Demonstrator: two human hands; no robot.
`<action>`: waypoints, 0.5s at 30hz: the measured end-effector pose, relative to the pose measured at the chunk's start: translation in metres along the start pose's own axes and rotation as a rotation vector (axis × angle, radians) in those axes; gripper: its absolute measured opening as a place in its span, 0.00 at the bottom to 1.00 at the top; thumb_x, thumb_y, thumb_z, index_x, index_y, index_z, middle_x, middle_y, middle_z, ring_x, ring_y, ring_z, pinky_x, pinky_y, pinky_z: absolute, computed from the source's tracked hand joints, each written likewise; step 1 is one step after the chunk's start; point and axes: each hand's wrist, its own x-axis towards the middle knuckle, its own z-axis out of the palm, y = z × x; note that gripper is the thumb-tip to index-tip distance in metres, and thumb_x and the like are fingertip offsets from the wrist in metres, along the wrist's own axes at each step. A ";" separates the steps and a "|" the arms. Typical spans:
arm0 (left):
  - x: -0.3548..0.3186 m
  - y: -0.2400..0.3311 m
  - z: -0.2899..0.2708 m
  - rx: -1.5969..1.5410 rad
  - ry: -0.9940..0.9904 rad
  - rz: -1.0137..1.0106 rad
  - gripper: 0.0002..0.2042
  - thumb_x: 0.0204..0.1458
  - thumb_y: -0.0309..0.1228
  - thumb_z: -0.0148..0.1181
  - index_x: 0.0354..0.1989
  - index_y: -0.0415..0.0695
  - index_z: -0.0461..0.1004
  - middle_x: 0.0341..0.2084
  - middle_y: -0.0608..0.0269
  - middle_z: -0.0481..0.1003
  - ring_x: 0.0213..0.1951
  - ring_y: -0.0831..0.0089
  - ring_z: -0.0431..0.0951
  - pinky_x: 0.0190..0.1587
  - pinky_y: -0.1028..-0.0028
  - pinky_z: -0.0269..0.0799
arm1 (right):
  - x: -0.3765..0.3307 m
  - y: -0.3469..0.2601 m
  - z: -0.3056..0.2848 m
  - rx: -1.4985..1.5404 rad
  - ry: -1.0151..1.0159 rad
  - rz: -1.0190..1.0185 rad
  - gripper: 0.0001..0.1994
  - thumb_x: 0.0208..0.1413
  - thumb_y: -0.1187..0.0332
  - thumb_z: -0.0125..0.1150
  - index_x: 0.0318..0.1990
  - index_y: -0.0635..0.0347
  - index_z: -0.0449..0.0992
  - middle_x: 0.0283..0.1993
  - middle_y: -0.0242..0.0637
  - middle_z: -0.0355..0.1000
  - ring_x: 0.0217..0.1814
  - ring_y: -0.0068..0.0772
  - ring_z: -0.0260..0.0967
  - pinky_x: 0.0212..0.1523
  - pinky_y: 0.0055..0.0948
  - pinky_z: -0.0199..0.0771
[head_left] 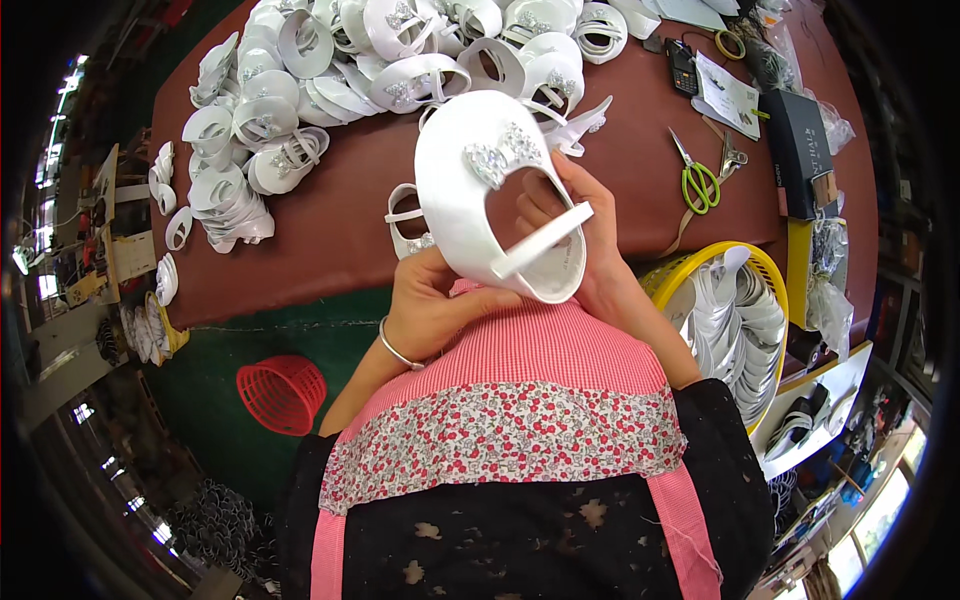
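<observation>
A white shoe upper (450, 200) with a sparkling silver bow and a narrow strap is held up in front of me, between both hands. My left hand (425, 308) grips its lower left edge, thumb on the near side; a bangle circles that wrist. On the other side, my right hand (590, 215) holds the right edge near the strap's end, some fingers showing through the opening. Behind it on the brown table lies another white upper (407, 222), partly covered by the held one.
White uppers are heaped (330, 75) at the table's far side. Green-handled scissors (697, 180), a black handheld device (682, 68) and a dark box (797, 150) lie right. A yellow basket (780, 290) holds white pieces; a red basket (282, 394) stands on the green floor.
</observation>
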 end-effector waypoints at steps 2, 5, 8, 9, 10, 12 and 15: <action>-0.003 0.004 -0.001 0.314 -0.105 0.076 0.13 0.45 0.16 0.69 0.42 0.36 0.80 0.39 0.56 0.80 0.44 0.71 0.79 0.51 0.71 0.73 | -0.001 0.003 0.002 -0.033 0.021 0.049 0.20 0.66 0.54 0.46 0.22 0.51 0.61 0.14 0.24 0.50 0.12 0.20 0.40 0.14 0.24 0.42; 0.003 0.010 -0.012 0.295 -0.153 0.133 0.12 0.43 0.16 0.70 0.39 0.36 0.81 0.36 0.57 0.81 0.42 0.70 0.79 0.49 0.70 0.74 | -0.010 0.005 0.010 -0.048 0.034 0.022 0.17 0.66 0.55 0.46 0.26 0.52 0.64 0.13 0.24 0.53 0.12 0.20 0.45 0.14 0.23 0.46; 0.004 -0.004 -0.031 0.181 -0.112 0.155 0.13 0.45 0.18 0.69 0.41 0.35 0.77 0.42 0.53 0.79 0.45 0.67 0.79 0.52 0.67 0.75 | -0.018 0.002 0.026 -0.273 0.164 -0.327 0.10 0.68 0.61 0.46 0.42 0.57 0.69 0.33 0.29 0.70 0.32 0.15 0.67 0.33 0.18 0.68; 0.005 -0.009 -0.037 0.138 -0.107 0.101 0.17 0.46 0.18 0.68 0.46 0.35 0.75 0.46 0.52 0.77 0.47 0.66 0.78 0.53 0.67 0.74 | -0.020 0.001 0.034 -0.387 0.147 -0.398 0.09 0.67 0.63 0.46 0.42 0.58 0.68 0.37 0.30 0.70 0.36 0.15 0.67 0.37 0.19 0.69; 0.007 -0.012 -0.040 0.092 -0.102 0.051 0.20 0.47 0.18 0.68 0.50 0.35 0.72 0.49 0.51 0.76 0.50 0.65 0.78 0.54 0.67 0.74 | -0.023 0.000 0.040 -0.504 0.129 -0.470 0.08 0.67 0.64 0.46 0.43 0.59 0.68 0.41 0.32 0.70 0.40 0.16 0.68 0.42 0.20 0.70; 0.008 -0.018 -0.037 -0.012 -0.056 -0.001 0.24 0.47 0.18 0.67 0.54 0.35 0.69 0.51 0.50 0.74 0.52 0.64 0.77 0.56 0.66 0.74 | -0.027 -0.005 0.035 -0.476 0.017 -0.398 0.09 0.67 0.65 0.47 0.45 0.60 0.68 0.41 0.33 0.71 0.40 0.18 0.69 0.42 0.21 0.71; 0.007 -0.025 -0.036 -0.170 -0.004 -0.055 0.29 0.47 0.18 0.67 0.59 0.36 0.64 0.55 0.48 0.72 0.55 0.62 0.75 0.59 0.65 0.72 | -0.034 -0.007 0.044 -0.477 -0.108 -0.282 0.12 0.66 0.66 0.48 0.51 0.63 0.67 0.43 0.35 0.72 0.43 0.20 0.71 0.45 0.22 0.72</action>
